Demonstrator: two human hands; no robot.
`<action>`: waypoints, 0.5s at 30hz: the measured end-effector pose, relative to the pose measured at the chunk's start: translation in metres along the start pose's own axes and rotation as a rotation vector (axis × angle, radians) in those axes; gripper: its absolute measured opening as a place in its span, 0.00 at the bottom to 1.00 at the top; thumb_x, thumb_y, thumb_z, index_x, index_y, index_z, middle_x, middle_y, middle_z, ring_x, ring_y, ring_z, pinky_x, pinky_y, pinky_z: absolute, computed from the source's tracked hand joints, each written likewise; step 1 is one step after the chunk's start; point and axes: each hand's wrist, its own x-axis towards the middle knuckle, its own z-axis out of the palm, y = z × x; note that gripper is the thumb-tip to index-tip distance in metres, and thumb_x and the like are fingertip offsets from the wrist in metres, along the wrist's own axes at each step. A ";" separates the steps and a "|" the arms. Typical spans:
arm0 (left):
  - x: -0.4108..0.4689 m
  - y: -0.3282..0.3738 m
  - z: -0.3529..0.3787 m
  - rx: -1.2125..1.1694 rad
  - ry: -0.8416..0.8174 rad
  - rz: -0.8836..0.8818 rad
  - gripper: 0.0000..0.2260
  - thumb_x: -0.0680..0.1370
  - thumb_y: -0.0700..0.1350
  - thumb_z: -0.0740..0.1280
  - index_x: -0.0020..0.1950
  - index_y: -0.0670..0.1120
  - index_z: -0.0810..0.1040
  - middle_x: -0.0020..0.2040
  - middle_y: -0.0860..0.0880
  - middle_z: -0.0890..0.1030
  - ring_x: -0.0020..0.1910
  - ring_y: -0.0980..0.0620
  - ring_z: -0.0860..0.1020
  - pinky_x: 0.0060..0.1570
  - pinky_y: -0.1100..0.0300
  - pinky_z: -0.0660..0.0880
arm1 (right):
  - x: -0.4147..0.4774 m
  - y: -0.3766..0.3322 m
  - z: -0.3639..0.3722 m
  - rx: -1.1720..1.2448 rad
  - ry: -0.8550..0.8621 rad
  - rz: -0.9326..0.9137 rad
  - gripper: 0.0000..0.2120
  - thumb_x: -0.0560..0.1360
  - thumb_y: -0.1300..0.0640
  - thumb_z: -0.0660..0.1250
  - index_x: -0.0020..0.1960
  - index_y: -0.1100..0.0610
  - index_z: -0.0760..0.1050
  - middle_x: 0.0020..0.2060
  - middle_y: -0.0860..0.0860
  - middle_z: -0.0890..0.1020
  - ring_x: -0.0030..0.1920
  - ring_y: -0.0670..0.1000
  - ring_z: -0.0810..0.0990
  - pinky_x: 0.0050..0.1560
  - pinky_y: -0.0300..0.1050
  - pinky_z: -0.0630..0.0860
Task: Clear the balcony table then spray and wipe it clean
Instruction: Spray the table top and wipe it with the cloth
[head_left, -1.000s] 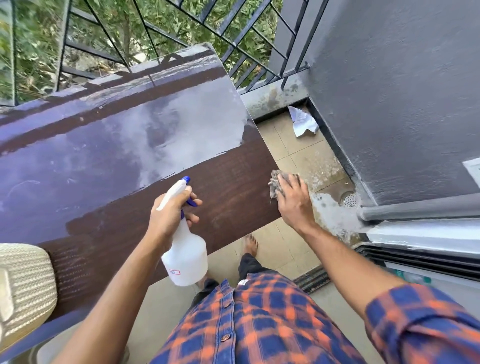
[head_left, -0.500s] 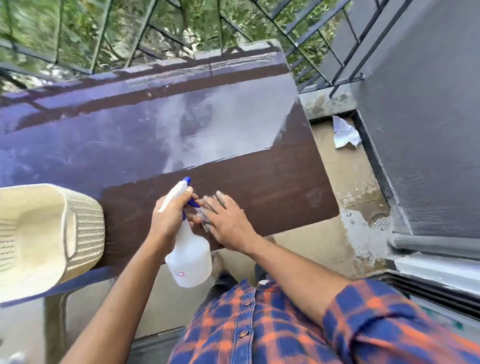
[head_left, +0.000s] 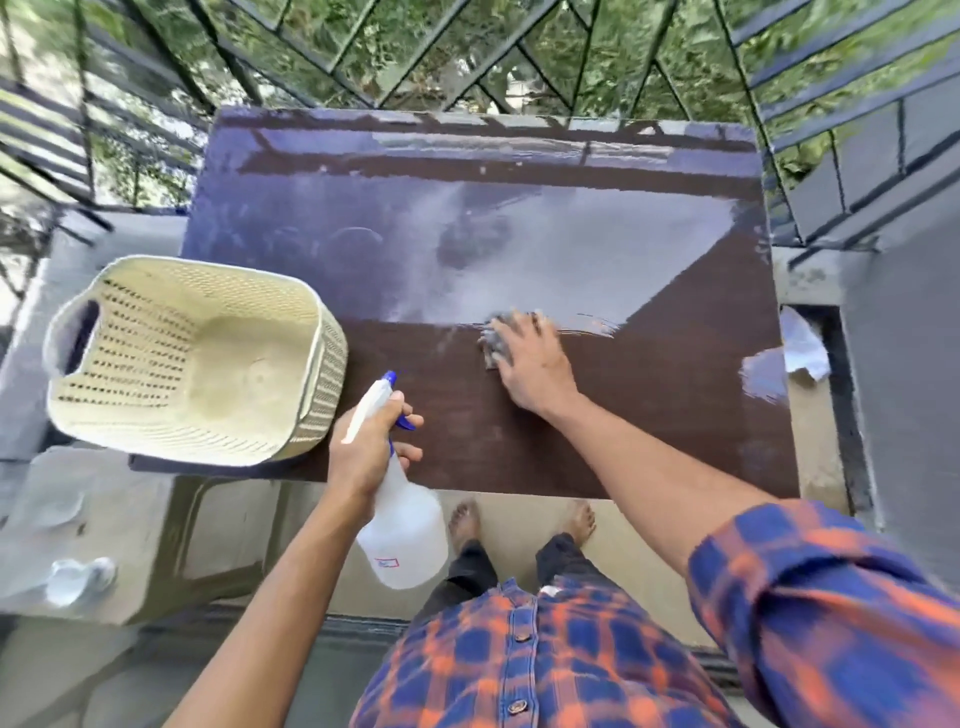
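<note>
The dark brown balcony table (head_left: 649, 431) fills the middle of the head view, its far half glossy with reflections and wet streaks. My right hand (head_left: 530, 364) presses a grey cloth (head_left: 493, 340) flat on the tabletop near its centre. My left hand (head_left: 366, 452) grips a white spray bottle (head_left: 402, 525) with a blue trigger, held over the table's near edge with its nozzle pointing up and forward. A cream perforated plastic basket (head_left: 192, 358) stands empty on the table's left end, overhanging the edge.
Black metal railing (head_left: 467, 52) runs behind and beside the table. A grey wall (head_left: 904, 364) rises on the right, with crumpled white paper (head_left: 802, 348) on the floor by it. A grey stool (head_left: 130, 530) stands lower left. My bare feet (head_left: 465, 519) are under the near edge.
My right hand has slid the cloth from the table's near right corner leftward, then forward to the centre. My view swung left, bringing the basket fully into sight. The bottle stays in my left hand.
</note>
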 end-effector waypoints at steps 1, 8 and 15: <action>0.000 -0.001 -0.002 -0.014 0.011 0.000 0.09 0.81 0.49 0.66 0.45 0.45 0.79 0.45 0.45 0.84 0.24 0.52 0.76 0.29 0.59 0.69 | -0.001 -0.018 0.007 -0.003 -0.015 -0.133 0.22 0.77 0.51 0.60 0.69 0.57 0.76 0.69 0.57 0.76 0.71 0.61 0.69 0.75 0.62 0.62; 0.006 0.001 -0.014 -0.049 0.018 0.085 0.07 0.82 0.45 0.66 0.47 0.43 0.80 0.39 0.48 0.82 0.29 0.54 0.78 0.33 0.58 0.76 | -0.098 -0.046 0.045 0.066 -0.245 -0.656 0.19 0.82 0.49 0.60 0.70 0.52 0.75 0.73 0.54 0.73 0.73 0.65 0.69 0.73 0.63 0.66; 0.019 0.015 -0.002 0.025 -0.032 0.076 0.11 0.77 0.51 0.68 0.43 0.43 0.80 0.41 0.44 0.84 0.32 0.47 0.78 0.39 0.50 0.77 | -0.059 -0.039 0.036 0.104 -0.181 -0.908 0.16 0.84 0.51 0.61 0.68 0.54 0.78 0.69 0.54 0.77 0.69 0.58 0.76 0.74 0.56 0.66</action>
